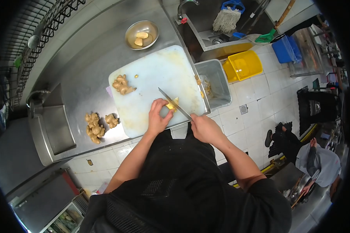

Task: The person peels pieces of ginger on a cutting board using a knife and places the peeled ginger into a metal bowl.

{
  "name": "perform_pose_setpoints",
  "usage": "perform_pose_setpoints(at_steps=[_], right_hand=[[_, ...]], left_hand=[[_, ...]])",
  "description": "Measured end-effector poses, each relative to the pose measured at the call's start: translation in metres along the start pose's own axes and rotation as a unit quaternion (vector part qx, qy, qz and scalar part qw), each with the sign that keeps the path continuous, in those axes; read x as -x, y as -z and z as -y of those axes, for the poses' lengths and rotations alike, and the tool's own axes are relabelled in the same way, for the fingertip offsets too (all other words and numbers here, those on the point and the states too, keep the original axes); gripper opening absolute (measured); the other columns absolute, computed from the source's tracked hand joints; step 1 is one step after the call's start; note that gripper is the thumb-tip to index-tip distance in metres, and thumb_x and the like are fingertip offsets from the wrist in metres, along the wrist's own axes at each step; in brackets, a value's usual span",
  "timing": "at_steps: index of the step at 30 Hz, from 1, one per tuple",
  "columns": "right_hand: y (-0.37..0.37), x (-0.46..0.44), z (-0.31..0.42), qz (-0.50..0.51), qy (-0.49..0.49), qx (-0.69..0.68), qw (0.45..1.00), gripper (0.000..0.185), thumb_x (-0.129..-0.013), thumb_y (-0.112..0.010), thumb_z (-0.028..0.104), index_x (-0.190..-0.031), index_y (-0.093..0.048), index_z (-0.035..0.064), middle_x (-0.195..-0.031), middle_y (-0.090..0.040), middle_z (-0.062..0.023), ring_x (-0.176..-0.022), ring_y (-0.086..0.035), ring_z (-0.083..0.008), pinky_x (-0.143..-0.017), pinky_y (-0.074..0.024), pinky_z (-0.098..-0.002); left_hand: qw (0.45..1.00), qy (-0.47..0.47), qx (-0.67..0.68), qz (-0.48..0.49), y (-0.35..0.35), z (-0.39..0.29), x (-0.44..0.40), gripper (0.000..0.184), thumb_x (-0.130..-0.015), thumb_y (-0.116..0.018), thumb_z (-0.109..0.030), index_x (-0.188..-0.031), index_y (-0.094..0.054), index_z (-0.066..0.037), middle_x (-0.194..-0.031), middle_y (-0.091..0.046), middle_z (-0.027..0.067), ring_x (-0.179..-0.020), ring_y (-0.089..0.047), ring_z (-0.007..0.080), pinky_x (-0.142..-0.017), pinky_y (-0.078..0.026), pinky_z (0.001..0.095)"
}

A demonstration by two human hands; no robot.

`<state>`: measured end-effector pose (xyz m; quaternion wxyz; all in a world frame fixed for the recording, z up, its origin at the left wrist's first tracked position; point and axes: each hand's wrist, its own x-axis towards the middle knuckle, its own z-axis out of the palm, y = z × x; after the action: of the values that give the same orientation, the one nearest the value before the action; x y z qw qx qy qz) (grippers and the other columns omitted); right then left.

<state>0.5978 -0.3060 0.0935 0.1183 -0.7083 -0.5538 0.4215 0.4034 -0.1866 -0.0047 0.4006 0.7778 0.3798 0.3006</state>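
Observation:
My right hand (pixel 203 127) is closed round the handle of a knife (pixel 165 94). Its blade lies across a peeled yellow piece of ginger (pixel 176 101) near the front edge of the white cutting board (pixel 159 66). With bent fingers, my left hand (pixel 158 117) grips that same piece from the left side. An unpeeled ginger root (pixel 122 85) rests on the board's left part, close to a small scrap (pixel 136 76). Behind the board stands a metal bowl (pixel 155 42) holding peeled ginger pieces (pixel 140 37).
More ginger roots (pixel 94 128) lie on the steel counter (pixel 83 85), left of the board. A grey bin (pixel 221 83) with peelings stands below the counter's right edge, beside a yellow bucket (pixel 249 64). A sink (pixel 57 126) is at left. Another person (pixel 319 165) works at lower right.

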Motion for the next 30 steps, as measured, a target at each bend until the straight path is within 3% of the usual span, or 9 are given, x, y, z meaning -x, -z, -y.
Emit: perform_pose_setpoints(at_steps=[4,10,12,13,14,20,22,26,30], right_hand=[[-0.007,0.004,0.001,-0.015,-0.017,-0.006,1.0,0.019,-0.093,-0.056,0.01,-0.105,-0.06,-0.0049,-0.083,-0.068,-0.0287,-0.084,-0.066,-0.0501,-0.077,-0.0516,-0.0583],[-0.034,-0.064,-0.021,-0.085,0.06,-0.06,0.993,0.021,-0.092,-0.056,0.008,-0.108,-0.062,-0.004,-0.082,-0.069,-0.0291,-0.082,-0.069,-0.0467,-0.073,-0.0527,-0.0561],[-0.023,-0.075,-0.03,-0.044,0.076,-0.18,0.98,0.021,-0.092,-0.059,0.01,-0.107,-0.065,-0.0044,-0.081,-0.068,-0.0279,-0.08,-0.068,-0.0451,-0.073,-0.0527,-0.0513],[0.0,-0.061,-0.011,0.033,-0.047,-0.251,0.966,0.022,-0.092,-0.061,0.013,-0.103,-0.065,-0.0055,-0.08,-0.067,-0.027,-0.081,-0.068,-0.044,-0.074,-0.0524,-0.0482],[-0.002,-0.06,-0.018,0.03,-0.047,-0.251,0.966,0.022,-0.092,-0.061,0.013,-0.103,-0.065,-0.0055,-0.08,-0.067,-0.027,-0.081,-0.068,-0.044,-0.074,-0.0524,-0.0482],[0.002,-0.031,-0.063,-0.118,-0.043,-0.189,0.974,0.024,-0.092,-0.06,0.016,-0.105,-0.064,-0.0047,-0.081,-0.069,-0.0284,-0.076,-0.068,-0.0468,-0.07,-0.0535,-0.0516],[-0.001,-0.024,-0.062,-0.22,-0.082,-0.034,0.971,0.024,-0.093,-0.058,0.014,-0.107,-0.061,-0.0049,-0.081,-0.068,-0.0309,-0.076,-0.068,-0.0492,-0.07,-0.0545,-0.0562],[-0.01,-0.007,-0.039,-0.183,-0.087,0.009,0.979,0.022,-0.093,-0.055,0.011,-0.107,-0.058,-0.0047,-0.08,-0.069,-0.0301,-0.077,-0.069,-0.0493,-0.072,-0.0549,-0.0595],[-0.036,0.006,-0.01,-0.109,-0.004,0.069,0.992,0.018,-0.091,-0.058,0.011,-0.103,-0.056,-0.0025,-0.076,-0.068,-0.0255,-0.07,-0.068,-0.0458,-0.065,-0.0537,-0.0568]], left_hand=[[1.0,-0.003,-0.012,0.003,-0.002,0.002,-0.001,0.034,-0.079,-0.08,-0.009,-0.107,-0.063,-0.001,-0.111,-0.062,0.0157,-0.105,-0.062,0.0362,-0.09,-0.051,0.0411],[1.0,-0.015,-0.021,0.013,0.001,0.002,-0.001,0.034,-0.079,-0.08,-0.008,-0.107,-0.062,-0.001,-0.112,-0.061,0.0161,-0.104,-0.062,0.0357,-0.09,-0.051,0.0408],[1.0,-0.004,-0.002,0.016,0.004,0.004,0.002,0.034,-0.079,-0.08,-0.009,-0.107,-0.061,-0.001,-0.112,-0.061,0.0162,-0.106,-0.061,0.0359,-0.091,-0.051,0.0413],[1.0,-0.007,-0.003,0.019,0.005,0.005,0.003,0.034,-0.079,-0.08,-0.009,-0.107,-0.061,-0.001,-0.112,-0.061,0.0162,-0.106,-0.061,0.0359,-0.091,-0.051,0.0413],[1.0,-0.017,-0.003,0.016,0.005,0.007,0.004,0.033,-0.081,-0.079,-0.009,-0.107,-0.061,-0.001,-0.114,-0.061,0.0165,-0.107,-0.06,0.036,-0.093,-0.05,0.0418],[0.999,-0.039,-0.021,-0.006,-0.002,0.002,0.002,0.03,-0.084,-0.077,-0.01,-0.11,-0.062,-0.002,-0.12,-0.063,0.0167,-0.111,-0.058,0.0364,-0.097,-0.047,0.0432],[0.999,-0.037,-0.018,-0.006,-0.003,0.0,0.001,0.03,-0.085,-0.077,-0.01,-0.11,-0.062,-0.003,-0.121,-0.063,0.0165,-0.111,-0.058,0.0363,-0.098,-0.046,0.0433],[0.998,-0.05,-0.044,-0.008,-0.006,-0.004,-0.003,0.027,-0.086,-0.076,-0.011,-0.109,-0.064,-0.003,-0.115,-0.064,0.0151,-0.11,-0.057,0.036,-0.094,-0.047,0.0433],[0.997,-0.051,-0.056,-0.012,-0.011,-0.008,-0.005,0.024,-0.085,-0.075,-0.009,-0.105,-0.066,-0.003,-0.111,-0.063,0.0143,-0.107,-0.056,0.0355,-0.092,-0.047,0.0431]])
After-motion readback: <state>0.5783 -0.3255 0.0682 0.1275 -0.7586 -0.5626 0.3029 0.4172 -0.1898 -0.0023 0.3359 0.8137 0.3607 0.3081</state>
